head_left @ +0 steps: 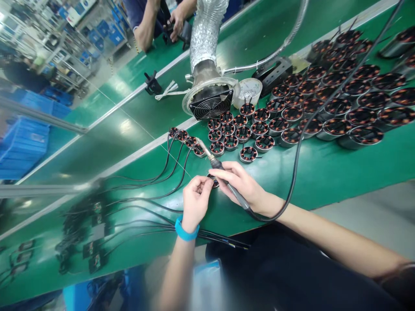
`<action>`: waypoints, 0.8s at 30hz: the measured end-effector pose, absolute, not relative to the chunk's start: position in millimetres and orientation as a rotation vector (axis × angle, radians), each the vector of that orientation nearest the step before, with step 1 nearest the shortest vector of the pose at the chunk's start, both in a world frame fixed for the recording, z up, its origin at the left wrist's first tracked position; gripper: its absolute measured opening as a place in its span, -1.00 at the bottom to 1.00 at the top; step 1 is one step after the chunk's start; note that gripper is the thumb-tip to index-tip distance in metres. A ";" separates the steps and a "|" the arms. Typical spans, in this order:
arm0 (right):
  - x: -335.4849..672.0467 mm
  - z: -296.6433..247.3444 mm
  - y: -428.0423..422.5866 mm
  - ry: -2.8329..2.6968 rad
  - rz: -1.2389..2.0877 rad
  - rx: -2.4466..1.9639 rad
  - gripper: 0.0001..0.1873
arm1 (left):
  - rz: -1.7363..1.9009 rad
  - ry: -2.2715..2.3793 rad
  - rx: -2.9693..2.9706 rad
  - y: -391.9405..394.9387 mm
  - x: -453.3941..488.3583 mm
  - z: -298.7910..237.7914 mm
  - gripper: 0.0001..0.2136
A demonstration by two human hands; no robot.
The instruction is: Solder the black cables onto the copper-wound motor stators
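Note:
My right hand is wrapped round the grip of a soldering iron, its metal tip pointing up and left toward the stators with copper windings. In a pinch, the fingers of my left hand meet at the edge of a small ring-shaped motor stator. Both hands partly cover that stator, and what lies between the left fingertips is too small to make out. Just beyond the iron's tip sits a short row of stators, some with black cables attached. A blue band circles my left wrist.
Many more wound stators in metal rings crowd the green bench at right. A fan-fronted extraction hood with foil duct stands behind, beside a white tub. Black cables run left. Across the bench are another person's hands.

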State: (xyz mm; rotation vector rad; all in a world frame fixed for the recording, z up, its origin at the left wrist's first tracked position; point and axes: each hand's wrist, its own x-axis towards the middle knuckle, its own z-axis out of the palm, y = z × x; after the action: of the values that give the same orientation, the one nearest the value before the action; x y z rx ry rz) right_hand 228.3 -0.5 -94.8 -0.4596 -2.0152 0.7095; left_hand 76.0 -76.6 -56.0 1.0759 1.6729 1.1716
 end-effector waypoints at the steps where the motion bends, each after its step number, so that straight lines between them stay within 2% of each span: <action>1: 228.5 -95.4 -0.3 -2.015 0.711 -0.467 -0.37 | 1.179 1.651 1.036 -76.0 75.9 -56.3 -0.81; 9: 233.4 -81.1 1.5 -1.835 0.541 -0.550 -0.52 | 1.201 1.600 0.902 -70.6 74.9 -56.1 -0.83; 15: 247.1 -80.2 -3.9 -1.529 0.592 -0.650 -0.80 | 1.204 1.618 0.859 -70.5 74.0 -56.4 -0.82; 24: 246.4 -87.3 -2.2 -1.486 0.659 -0.487 -0.81 | 1.211 1.611 0.849 -69.5 74.2 -56.1 -0.84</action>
State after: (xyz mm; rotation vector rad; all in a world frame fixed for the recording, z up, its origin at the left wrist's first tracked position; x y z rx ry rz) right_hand 246.4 -2.2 -87.3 -0.4873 -1.4859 0.6589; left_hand 74.2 -69.5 -56.1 0.8495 1.6108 1.2109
